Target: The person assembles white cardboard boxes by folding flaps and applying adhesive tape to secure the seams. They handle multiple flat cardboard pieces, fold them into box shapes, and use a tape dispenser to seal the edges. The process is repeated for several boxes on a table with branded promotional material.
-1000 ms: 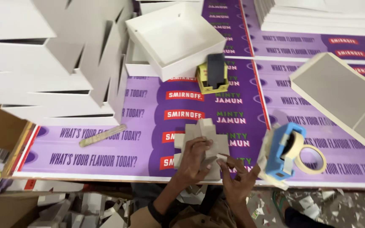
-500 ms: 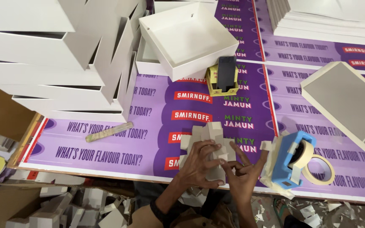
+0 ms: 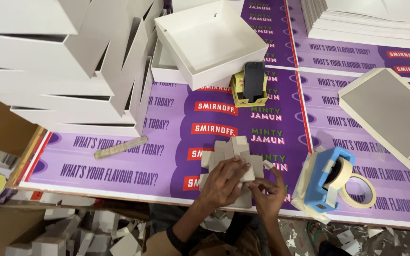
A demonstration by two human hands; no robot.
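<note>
Both hands point(image 3: 243, 182) grip grey cardboard pieces point(image 3: 231, 154) on the purple printed sheet point(image 3: 167, 137).

The cardboard pieces point(image 3: 231, 154) lie on the table point(image 3: 119, 166), under both hands. The tape dispenser point(image 3: 326, 180) sits just right of them. A flat stick point(image 3: 121, 147) lies to their left. Behind them a phone point(image 3: 253, 80) stands in a small box point(image 3: 247, 97).
</note>
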